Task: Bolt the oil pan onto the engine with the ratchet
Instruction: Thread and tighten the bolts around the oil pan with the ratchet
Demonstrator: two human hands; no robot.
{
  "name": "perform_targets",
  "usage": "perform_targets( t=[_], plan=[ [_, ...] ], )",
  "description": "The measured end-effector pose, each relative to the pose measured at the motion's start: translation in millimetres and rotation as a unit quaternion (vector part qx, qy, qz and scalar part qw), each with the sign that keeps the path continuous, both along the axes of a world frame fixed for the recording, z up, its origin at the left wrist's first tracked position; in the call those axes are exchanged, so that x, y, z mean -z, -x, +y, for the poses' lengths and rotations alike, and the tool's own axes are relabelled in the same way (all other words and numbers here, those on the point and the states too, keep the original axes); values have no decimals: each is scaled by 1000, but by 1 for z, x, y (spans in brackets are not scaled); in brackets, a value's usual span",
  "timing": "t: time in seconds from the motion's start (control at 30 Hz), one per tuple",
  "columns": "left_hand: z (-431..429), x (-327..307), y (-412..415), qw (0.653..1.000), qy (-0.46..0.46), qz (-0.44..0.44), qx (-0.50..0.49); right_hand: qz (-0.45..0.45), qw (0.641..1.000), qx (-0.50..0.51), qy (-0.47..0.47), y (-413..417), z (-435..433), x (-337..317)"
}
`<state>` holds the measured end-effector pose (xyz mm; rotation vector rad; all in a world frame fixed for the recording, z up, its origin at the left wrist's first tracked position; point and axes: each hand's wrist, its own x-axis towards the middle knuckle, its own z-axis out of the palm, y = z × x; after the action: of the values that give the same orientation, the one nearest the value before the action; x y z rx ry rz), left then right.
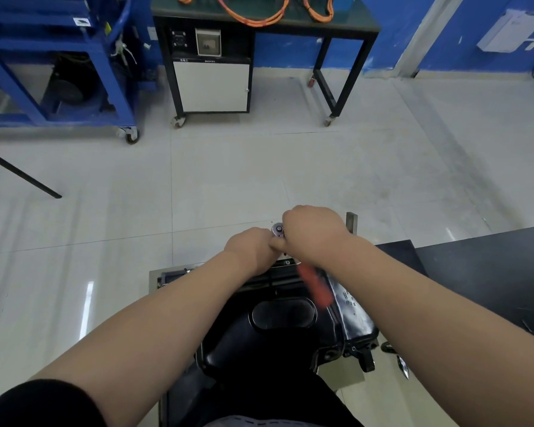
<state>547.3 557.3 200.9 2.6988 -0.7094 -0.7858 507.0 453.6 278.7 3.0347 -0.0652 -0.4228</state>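
- Head camera: the black oil pan point(282, 315) sits on top of the engine point(356, 322) directly below the person. Its long axis runs away from them, from near the body towards the floor ahead.
- The ratchet point(278, 230) is at the pan's far end, where both hands meet. Its round chrome head faces up.
- The tool's long axis slants from that head at the far end back towards the person and to the right. Its orange-red handle point(316, 286) is blurred and shows beneath the right wrist, above the pan's right side.
- The right hand point(313, 232) is closed in a fist over the ratchet just behind the head, gripping the shaft.
- The left hand point(253, 248) touches the right hand, its fingers curled in and pinching the ratchet just under the head. What lies beneath them is hidden.
- Both forearms are bare and stretch forward over the pan.
- Further off on the tiled floor point(383, 180) stands a black wheeled bench point(346, 29) carrying orange cables point(259, 18), with a blue cart point(105, 72) to its left.
- A dark tabletop point(490, 266) lies to the right.
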Motion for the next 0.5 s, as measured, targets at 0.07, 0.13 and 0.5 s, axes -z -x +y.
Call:
perform_targets(
  t=[0.07,0.13,0.5],
  plan=[
    [0,-1,0,999,-8,-15,36,-12,996,-87,-3,0,-8,-3],
    [1,-1,1,998,-7,-34,52,-27,990,-140,15,1,-13,-6],
    [3,-1,8,998,-21,-35,46,-29,993,-117,1,8,-6,-2]
  ],
)
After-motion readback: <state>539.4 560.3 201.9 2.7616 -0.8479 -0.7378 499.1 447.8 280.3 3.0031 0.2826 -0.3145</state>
